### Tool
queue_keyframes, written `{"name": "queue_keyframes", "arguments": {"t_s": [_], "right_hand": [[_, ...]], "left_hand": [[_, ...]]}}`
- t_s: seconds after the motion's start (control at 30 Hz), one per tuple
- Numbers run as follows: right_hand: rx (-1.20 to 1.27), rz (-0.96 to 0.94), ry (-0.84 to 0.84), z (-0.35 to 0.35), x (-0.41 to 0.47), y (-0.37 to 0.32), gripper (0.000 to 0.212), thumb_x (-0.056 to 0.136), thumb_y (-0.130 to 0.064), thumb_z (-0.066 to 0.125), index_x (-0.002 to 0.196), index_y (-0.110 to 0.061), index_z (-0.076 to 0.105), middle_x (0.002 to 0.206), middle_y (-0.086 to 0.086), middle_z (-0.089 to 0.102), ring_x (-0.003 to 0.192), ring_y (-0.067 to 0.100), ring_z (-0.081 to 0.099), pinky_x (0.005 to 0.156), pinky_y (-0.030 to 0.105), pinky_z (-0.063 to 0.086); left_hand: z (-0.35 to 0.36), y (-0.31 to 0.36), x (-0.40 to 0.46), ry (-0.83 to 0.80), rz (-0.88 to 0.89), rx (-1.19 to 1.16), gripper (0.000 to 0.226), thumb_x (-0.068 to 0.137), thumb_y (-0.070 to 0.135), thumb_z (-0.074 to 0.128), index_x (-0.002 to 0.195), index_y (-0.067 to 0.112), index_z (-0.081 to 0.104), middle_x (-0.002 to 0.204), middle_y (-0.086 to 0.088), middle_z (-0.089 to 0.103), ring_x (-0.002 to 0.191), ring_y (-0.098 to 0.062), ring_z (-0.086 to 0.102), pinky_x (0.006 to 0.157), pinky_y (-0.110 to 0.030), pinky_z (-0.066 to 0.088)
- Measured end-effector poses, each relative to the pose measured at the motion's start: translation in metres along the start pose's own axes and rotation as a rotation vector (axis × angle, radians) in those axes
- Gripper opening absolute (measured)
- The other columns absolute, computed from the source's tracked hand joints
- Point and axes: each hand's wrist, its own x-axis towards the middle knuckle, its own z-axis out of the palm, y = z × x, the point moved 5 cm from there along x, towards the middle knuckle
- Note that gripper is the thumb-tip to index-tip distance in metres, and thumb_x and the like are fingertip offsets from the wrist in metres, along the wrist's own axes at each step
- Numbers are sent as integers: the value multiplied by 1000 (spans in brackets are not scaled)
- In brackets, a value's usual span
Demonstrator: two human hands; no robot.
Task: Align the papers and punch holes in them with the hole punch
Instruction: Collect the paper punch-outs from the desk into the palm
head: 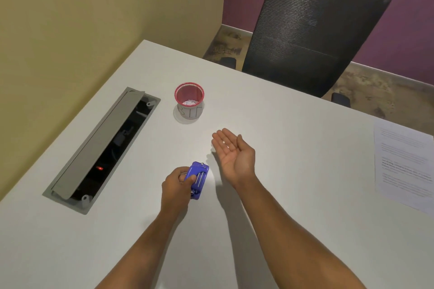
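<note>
L hand (176, 185) fingers (189, 179) curled tight round the blue hole punch (197, 179), gripping it from its left side, thumb across the top. Punch is turned so its underside w/ metal strips faces up; can't tell if it touches the worktop (293, 195) or sits just above it.

R hand (234, 156) is palm up, fingers (219, 139) stretched out flat and close together, thumb raised at the side, gripping nothing. Two tiny white paper dots (226, 144) rest on the palm/finger base. R hand sits just right of the punch and a bit farther from the body, not touching it.

Both forearms bare, reaching in from the bottom edge.

Beyond the hands, toward the far-left: small red mesh cup (189, 98), upright, white label band at its base w/ handwriting, white scraps inside. Left of the cup: cable tray (103, 148) recessed in the worktop, grey lid tilted open, dark inside, one small red light.

Papers (402, 166): printed sheets lying flat near the right edge of the worktop, well apart from both hands and the punch, partly cut off by the frame. Text too blurred to read.

Far side: black mesh office chair (312, 28) pushed up to the worktop edge. Yellow wall left, purple wall behind chair.
</note>
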Motion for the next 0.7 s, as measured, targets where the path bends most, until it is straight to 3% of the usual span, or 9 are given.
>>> {"name": "queue_keyframes", "arguments": {"t_s": [0.2,0.4,0.57,0.7], "right_hand": [[-53,-41,-45,57,40,-5,39,105,-26,37,108,3,63,111,21,67,101,31,68,86,36,56],[-147,-112,-101,107,70,-16,42,105,-25,36,128,5,54,131,24,59,122,36,59,105,41,47],[-406,-167,-135,143,93,-18,45,105,-25,37,139,2,45,143,19,52,132,31,51,113,40,40],[-735,-188,-168,153,110,-10,48,105,-35,35,145,-9,42,150,8,47,137,25,45,110,36,39]], "left_hand": [[-24,15,43,74,55,45,16,90,2,60,99,14,67,80,2,69,65,-5,62,46,-5,43],[-30,27,74,91,65,62,19,93,4,59,110,9,67,89,-3,69,70,-6,62,49,-2,42],[-29,27,83,63,57,64,23,95,10,60,117,7,64,100,-9,69,76,-11,65,50,-3,44],[-29,28,86,29,73,71,21,94,4,56,113,3,66,92,-9,69,71,-11,62,50,-4,44]]}}
